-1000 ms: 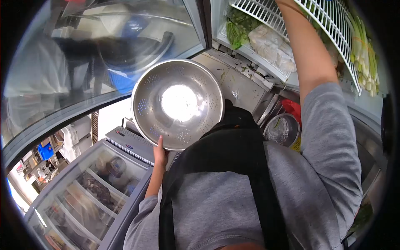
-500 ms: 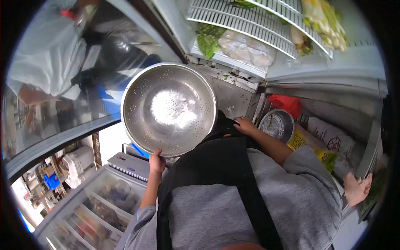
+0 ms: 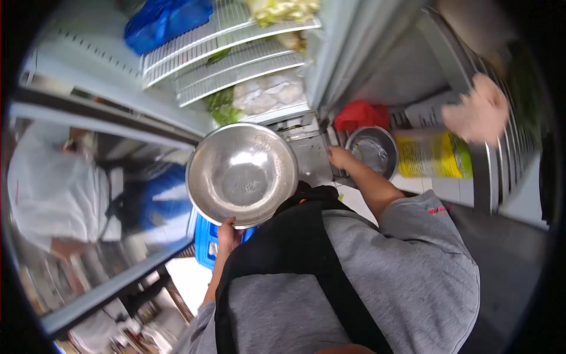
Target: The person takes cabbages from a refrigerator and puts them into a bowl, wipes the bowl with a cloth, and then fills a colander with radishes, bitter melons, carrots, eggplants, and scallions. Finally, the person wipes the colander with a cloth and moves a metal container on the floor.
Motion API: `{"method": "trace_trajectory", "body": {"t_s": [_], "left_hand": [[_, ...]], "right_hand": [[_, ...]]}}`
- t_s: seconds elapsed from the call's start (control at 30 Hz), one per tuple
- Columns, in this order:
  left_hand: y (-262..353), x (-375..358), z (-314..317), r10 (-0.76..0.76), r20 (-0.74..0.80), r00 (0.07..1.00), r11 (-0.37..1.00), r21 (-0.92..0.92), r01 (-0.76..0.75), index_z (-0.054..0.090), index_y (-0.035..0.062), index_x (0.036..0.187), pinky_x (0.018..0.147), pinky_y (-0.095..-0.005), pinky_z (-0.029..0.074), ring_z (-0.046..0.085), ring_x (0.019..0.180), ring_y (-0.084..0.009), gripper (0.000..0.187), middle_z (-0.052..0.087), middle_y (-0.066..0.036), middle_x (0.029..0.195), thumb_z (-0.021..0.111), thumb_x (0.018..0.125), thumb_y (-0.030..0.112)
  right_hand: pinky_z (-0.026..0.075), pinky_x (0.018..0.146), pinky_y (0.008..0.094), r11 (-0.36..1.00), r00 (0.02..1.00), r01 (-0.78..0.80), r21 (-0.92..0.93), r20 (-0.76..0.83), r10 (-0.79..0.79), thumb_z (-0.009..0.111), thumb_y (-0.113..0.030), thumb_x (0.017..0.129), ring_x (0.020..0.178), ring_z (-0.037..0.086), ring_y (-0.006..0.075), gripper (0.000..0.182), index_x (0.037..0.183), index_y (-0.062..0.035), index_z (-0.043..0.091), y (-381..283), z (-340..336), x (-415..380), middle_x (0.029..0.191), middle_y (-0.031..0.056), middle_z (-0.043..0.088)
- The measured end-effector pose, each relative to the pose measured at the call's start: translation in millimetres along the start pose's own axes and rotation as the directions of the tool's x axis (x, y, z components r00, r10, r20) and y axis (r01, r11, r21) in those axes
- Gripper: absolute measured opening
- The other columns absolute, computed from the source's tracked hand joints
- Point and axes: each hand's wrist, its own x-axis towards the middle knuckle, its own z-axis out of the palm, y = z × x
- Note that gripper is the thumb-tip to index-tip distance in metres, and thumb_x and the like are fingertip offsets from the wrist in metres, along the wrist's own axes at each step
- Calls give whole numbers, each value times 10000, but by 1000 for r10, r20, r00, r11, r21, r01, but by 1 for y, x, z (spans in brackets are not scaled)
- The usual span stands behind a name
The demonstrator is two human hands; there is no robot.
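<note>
My left hand (image 3: pixel 229 235) grips the lower rim of a large steel colander (image 3: pixel 242 175). The bowl is tilted, its inside facing the camera, and no food shows in it. My right hand (image 3: pixel 341 157) is beside the metal edge of the low compartment at the right, left of a small metal bowl (image 3: pixel 372 152). Its fingers look curled, but what they hold is hidden. Some green bits lie in the small bowl. Behind it is a red bag (image 3: pixel 361 115), and a yellow package (image 3: pixel 433 154) lies to its right.
Ahead, wire shelves (image 3: pixel 236 68) hold a blue bag (image 3: pixel 168 26), leafy greens (image 3: pixel 223 107) and pale wrapped food (image 3: pixel 268 93). Glass at the left shows a person in white (image 3: pixel 56 183). A blue container (image 3: pixel 205 242) is below the colander. An unclear pink object (image 3: pixel 480 112) appears at right.
The view has turned, bringing the blue bag and more of the shelves into sight. My right hand has moved out from near the apron to the compartment's edge. The colander stays in my left hand.
</note>
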Motion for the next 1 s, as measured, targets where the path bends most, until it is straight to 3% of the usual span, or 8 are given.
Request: {"method": "trace_trajectory", "body": {"t_s": [0.07, 0.13, 0.3, 0.43, 0.67, 0.73, 0.8, 1.0], "left_hand": [[4, 13, -1, -23, 108, 994, 1000, -17, 25, 428, -70, 1217, 848, -466, 539, 611, 997, -319, 388, 569, -195, 1110, 475, 848, 42], [11, 25, -7, -95, 159, 983, 994, -30, 101, 413, -49, 1249, 885, -478, 523, 600, 1032, -322, 422, 556, -211, 1161, 465, 838, 33], [14, 66, -37, -380, 330, 864, 918, 21, 396, 368, -73, 1276, 622, -324, 590, 576, 1011, -465, 465, 517, -262, 1209, 477, 860, 102], [8, 70, -48, -502, 333, 798, 858, 81, 507, 363, -77, 1277, 640, -326, 588, 602, 961, -437, 467, 524, -278, 1181, 483, 868, 113], [-7, 79, -52, -486, 248, 838, 837, 409, 364, 441, -107, 1163, 706, -335, 591, 627, 934, -371, 359, 581, -262, 1065, 475, 886, 119], [-11, 71, -37, -519, 255, 816, 807, 462, 368, 456, -104, 1144, 727, -345, 593, 629, 936, -366, 339, 590, -254, 1050, 474, 890, 121], [-28, 42, -12, -423, 274, 864, 817, 528, 232, 459, -92, 1145, 770, -368, 592, 628, 943, -376, 318, 583, -240, 1079, 463, 899, 109], [-57, 3, 37, -262, 359, 896, 750, 660, -44, 417, -51, 1224, 723, -425, 610, 644, 927, -306, 346, 576, -199, 1092, 446, 892, 45]], "right_hand": [[479, 866, 455, 998, 997, -63, 2, -47, 63, 555, -271, 854, 1003, 603, 376, 365, 1142, -51, 591, 7, 5, -46, 1096, 202, 629], [471, 894, 454, 949, 939, -282, -137, 162, 303, 558, -279, 847, 1039, 593, 373, 368, 1140, -60, 601, -1, 11, -102, 1114, 199, 626], [479, 906, 446, 900, 892, -423, -102, 126, 433, 570, -300, 842, 1053, 598, 359, 368, 1097, -37, 607, 14, 79, -237, 1111, 192, 634], [481, 908, 446, 830, 811, -557, -35, 194, 553, 563, -309, 847, 1079, 588, 347, 377, 1112, -43, 604, 1, 149, -329, 1145, 187, 623], [485, 835, 450, 795, 819, -573, 197, 111, 563, 558, -285, 861, 969, 613, 396, 390, 1139, -14, 594, -57, 243, -419, 1004, 238, 649], [476, 871, 445, 610, 673, -538, 582, -140, 726, 501, -322, 906, 1021, 596, 403, 413, 1142, 6, 587, -63, 245, -408, 1080, 256, 624], [468, 890, 422, 514, 646, -457, 726, -126, 753, 482, -417, 929, 1038, 589, 397, 504, 1161, 21, 571, -85, 216, -394, 1101, 265, 614], [450, 930, 387, 565, 758, -300, 769, -167, 630, 499, -501, 914, 1065, 591, 358, 616, 1268, 3, 506, -90, 223, -343, 1138, 231, 616]]}}
